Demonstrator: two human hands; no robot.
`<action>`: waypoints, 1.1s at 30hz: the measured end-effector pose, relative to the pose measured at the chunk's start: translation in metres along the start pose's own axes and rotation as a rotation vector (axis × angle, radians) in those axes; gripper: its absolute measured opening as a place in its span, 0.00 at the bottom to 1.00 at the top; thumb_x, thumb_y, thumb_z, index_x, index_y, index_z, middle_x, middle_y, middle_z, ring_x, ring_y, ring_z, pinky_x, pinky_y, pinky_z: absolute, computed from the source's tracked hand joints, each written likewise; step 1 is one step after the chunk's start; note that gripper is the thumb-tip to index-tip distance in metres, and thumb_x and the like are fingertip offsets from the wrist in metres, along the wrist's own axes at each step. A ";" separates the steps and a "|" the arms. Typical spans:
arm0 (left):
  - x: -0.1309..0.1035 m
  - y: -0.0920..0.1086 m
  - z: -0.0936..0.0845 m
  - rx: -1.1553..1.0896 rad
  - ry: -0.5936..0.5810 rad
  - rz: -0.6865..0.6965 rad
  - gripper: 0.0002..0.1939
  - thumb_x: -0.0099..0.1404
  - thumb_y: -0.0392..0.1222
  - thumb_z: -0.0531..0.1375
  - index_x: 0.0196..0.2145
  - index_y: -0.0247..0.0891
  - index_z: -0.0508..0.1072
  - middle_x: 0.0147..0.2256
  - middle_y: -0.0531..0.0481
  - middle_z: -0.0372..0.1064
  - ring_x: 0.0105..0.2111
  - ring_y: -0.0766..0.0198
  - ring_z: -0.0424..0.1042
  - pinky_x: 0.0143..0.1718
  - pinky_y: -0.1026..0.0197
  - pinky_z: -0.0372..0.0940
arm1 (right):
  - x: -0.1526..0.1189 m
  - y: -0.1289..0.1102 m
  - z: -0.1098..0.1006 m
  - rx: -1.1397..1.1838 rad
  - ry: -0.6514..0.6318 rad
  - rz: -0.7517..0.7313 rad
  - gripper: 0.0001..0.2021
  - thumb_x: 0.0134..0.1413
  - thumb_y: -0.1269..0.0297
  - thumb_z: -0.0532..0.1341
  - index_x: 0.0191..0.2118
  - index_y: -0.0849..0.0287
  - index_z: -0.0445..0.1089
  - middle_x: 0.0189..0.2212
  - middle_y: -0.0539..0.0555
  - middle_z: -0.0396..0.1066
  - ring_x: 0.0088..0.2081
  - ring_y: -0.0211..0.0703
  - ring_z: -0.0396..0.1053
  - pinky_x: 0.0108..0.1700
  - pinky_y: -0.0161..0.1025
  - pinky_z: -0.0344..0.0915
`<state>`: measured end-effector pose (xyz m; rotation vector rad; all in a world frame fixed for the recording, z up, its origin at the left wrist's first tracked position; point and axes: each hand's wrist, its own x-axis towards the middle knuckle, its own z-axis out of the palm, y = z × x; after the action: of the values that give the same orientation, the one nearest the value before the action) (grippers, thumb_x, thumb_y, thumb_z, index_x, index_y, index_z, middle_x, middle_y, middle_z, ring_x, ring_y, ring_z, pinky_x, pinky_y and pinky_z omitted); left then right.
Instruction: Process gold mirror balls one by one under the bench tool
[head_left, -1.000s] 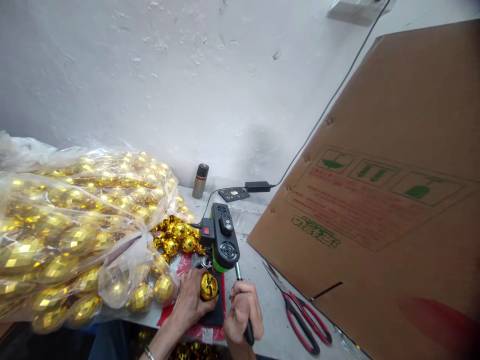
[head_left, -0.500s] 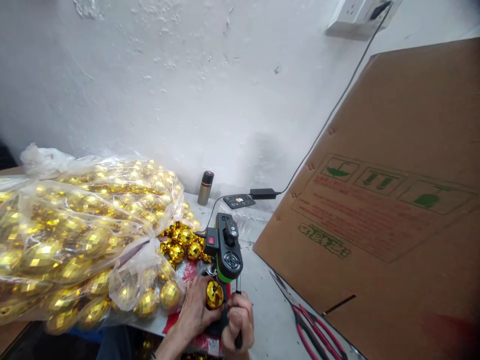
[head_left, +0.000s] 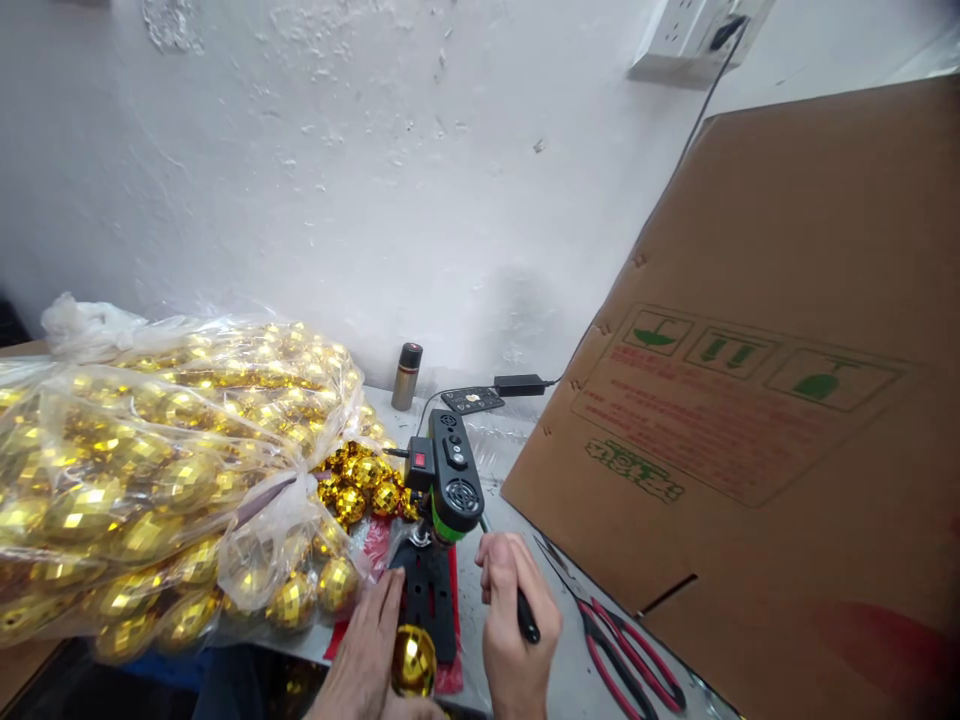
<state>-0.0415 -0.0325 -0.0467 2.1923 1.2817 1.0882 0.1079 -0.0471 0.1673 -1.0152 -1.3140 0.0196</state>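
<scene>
A shiny gold faceted ball [head_left: 414, 662] sits between the thumb and fingers of my left hand [head_left: 366, 640], at the near end of a black slotted base plate [head_left: 431, 590]. The fingers lie along the plate's left edge. My right hand [head_left: 517, 625] is closed around the black-ended lever [head_left: 527, 615] of a small bench drill press. Its black head [head_left: 456, 485], with a green band below, stands over the far end of the plate. What lies beneath the head is partly hidden.
Clear plastic bags of gold balls [head_left: 180, 480] fill the left side. Loose gold balls [head_left: 364, 480] lie behind the plate. Red-handled scissors [head_left: 626, 650] lie right, beside a large cardboard box [head_left: 750, 400]. A small cylinder [head_left: 407, 377] and a black power adapter [head_left: 520, 385] are near the wall.
My left hand has brought the ball out from under the press head toward me. My right hand has moved right with the lever, whose handle has swung outward. The view has shifted slightly.
</scene>
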 end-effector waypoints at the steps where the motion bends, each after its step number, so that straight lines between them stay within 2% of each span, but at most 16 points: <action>1: 0.013 0.004 -0.010 0.040 0.041 0.012 0.57 0.55 0.57 0.76 0.74 0.38 0.58 0.70 0.26 0.63 0.68 0.28 0.65 0.64 0.31 0.68 | -0.004 0.002 0.002 0.007 0.018 -0.016 0.19 0.78 0.65 0.53 0.29 0.55 0.63 0.23 0.45 0.61 0.22 0.34 0.59 0.25 0.33 0.58; 3: 0.055 0.013 -0.036 0.161 0.084 -0.028 0.34 0.74 0.51 0.61 0.72 0.38 0.61 0.70 0.29 0.64 0.69 0.37 0.65 0.68 0.34 0.65 | -0.012 0.006 0.003 0.019 0.033 -0.045 0.19 0.77 0.67 0.53 0.29 0.55 0.63 0.24 0.46 0.62 0.23 0.34 0.60 0.26 0.32 0.59; 4: 0.081 0.018 -0.050 0.244 0.104 -0.086 0.28 0.78 0.46 0.55 0.70 0.34 0.63 0.68 0.27 0.66 0.69 0.38 0.66 0.68 0.35 0.64 | -0.015 0.007 0.003 0.022 0.027 -0.055 0.19 0.77 0.67 0.52 0.30 0.55 0.64 0.24 0.46 0.62 0.24 0.35 0.60 0.26 0.32 0.59; 6: 0.131 0.025 -0.073 0.436 0.075 -0.278 0.24 0.78 0.40 0.51 0.66 0.27 0.67 0.65 0.22 0.68 0.66 0.38 0.70 0.66 0.39 0.65 | -0.018 0.008 0.002 0.023 0.005 -0.068 0.18 0.78 0.68 0.52 0.31 0.55 0.64 0.25 0.46 0.63 0.24 0.35 0.60 0.26 0.33 0.59; 7: 0.152 0.026 -0.081 0.514 0.029 -0.383 0.23 0.79 0.40 0.50 0.65 0.26 0.69 0.61 0.22 0.72 0.62 0.38 0.74 0.62 0.40 0.68 | -0.020 0.009 0.001 0.022 -0.009 -0.069 0.17 0.77 0.68 0.52 0.31 0.55 0.64 0.25 0.46 0.63 0.24 0.35 0.60 0.26 0.33 0.58; 8: 0.168 0.025 -0.086 0.530 0.013 -0.423 0.23 0.78 0.41 0.50 0.62 0.24 0.70 0.55 0.21 0.76 0.57 0.36 0.78 0.58 0.39 0.71 | -0.021 0.009 -0.001 0.019 -0.022 -0.065 0.17 0.77 0.68 0.52 0.31 0.55 0.64 0.25 0.46 0.62 0.24 0.35 0.59 0.26 0.33 0.58; 11: 0.187 0.014 -0.089 0.542 -0.033 -0.482 0.23 0.77 0.47 0.54 0.56 0.24 0.73 0.48 0.21 0.78 0.48 0.34 0.81 0.51 0.39 0.73 | -0.023 0.011 -0.003 0.013 -0.048 -0.045 0.16 0.77 0.69 0.52 0.32 0.55 0.64 0.26 0.47 0.62 0.25 0.36 0.59 0.26 0.34 0.58; 13: 0.184 0.006 -0.087 0.526 -0.050 -0.474 0.21 0.76 0.49 0.56 0.54 0.27 0.73 0.51 0.23 0.77 0.49 0.37 0.81 0.51 0.43 0.73 | -0.024 0.011 -0.003 0.020 -0.047 -0.044 0.16 0.76 0.69 0.51 0.32 0.55 0.64 0.26 0.47 0.62 0.25 0.36 0.59 0.27 0.34 0.58; 16: 0.175 -0.003 -0.086 0.467 -0.063 -0.428 0.18 0.72 0.46 0.60 0.54 0.32 0.72 0.51 0.31 0.78 0.50 0.43 0.81 0.51 0.49 0.72 | -0.023 0.010 0.000 0.030 -0.023 -0.034 0.16 0.76 0.69 0.52 0.32 0.55 0.64 0.26 0.47 0.63 0.25 0.36 0.60 0.27 0.34 0.58; 21: 0.174 -0.009 -0.092 0.306 -0.003 -0.347 0.25 0.68 0.44 0.64 0.61 0.37 0.69 0.52 0.37 0.76 0.50 0.48 0.80 0.52 0.51 0.73 | -0.021 0.008 0.002 0.031 0.001 -0.045 0.17 0.77 0.70 0.52 0.31 0.55 0.64 0.26 0.46 0.63 0.25 0.35 0.61 0.27 0.34 0.59; 25: 0.163 -0.004 -0.106 0.154 0.063 -0.324 0.26 0.71 0.50 0.60 0.63 0.38 0.68 0.50 0.42 0.76 0.50 0.51 0.79 0.54 0.51 0.73 | -0.020 0.007 0.001 0.030 -0.025 -0.053 0.17 0.76 0.72 0.51 0.31 0.55 0.64 0.26 0.46 0.64 0.26 0.35 0.63 0.28 0.33 0.60; 27: 0.143 0.003 -0.109 -0.040 0.104 -0.360 0.27 0.74 0.57 0.57 0.63 0.39 0.69 0.48 0.44 0.77 0.48 0.52 0.79 0.51 0.51 0.74 | -0.020 0.008 0.000 0.034 -0.033 -0.054 0.18 0.76 0.72 0.51 0.30 0.55 0.62 0.26 0.47 0.64 0.27 0.35 0.64 0.29 0.34 0.61; 29: 0.114 0.013 -0.106 -0.297 0.139 -0.422 0.31 0.73 0.63 0.57 0.63 0.40 0.71 0.47 0.44 0.78 0.45 0.52 0.79 0.49 0.52 0.75 | -0.020 0.008 0.000 0.040 -0.030 -0.056 0.18 0.76 0.72 0.51 0.30 0.55 0.62 0.26 0.47 0.64 0.28 0.35 0.64 0.30 0.34 0.61; 33: 0.056 0.030 -0.075 -0.552 0.050 -0.520 0.36 0.72 0.68 0.57 0.65 0.39 0.69 0.49 0.41 0.79 0.42 0.51 0.80 0.43 0.52 0.76 | -0.019 0.008 0.001 0.033 -0.028 -0.049 0.16 0.76 0.72 0.52 0.32 0.55 0.63 0.27 0.47 0.64 0.27 0.35 0.64 0.29 0.34 0.60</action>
<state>-0.0671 -0.0048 0.0441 1.3416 1.2770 1.1097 0.1056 -0.0520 0.1471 -0.9573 -1.3597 0.0182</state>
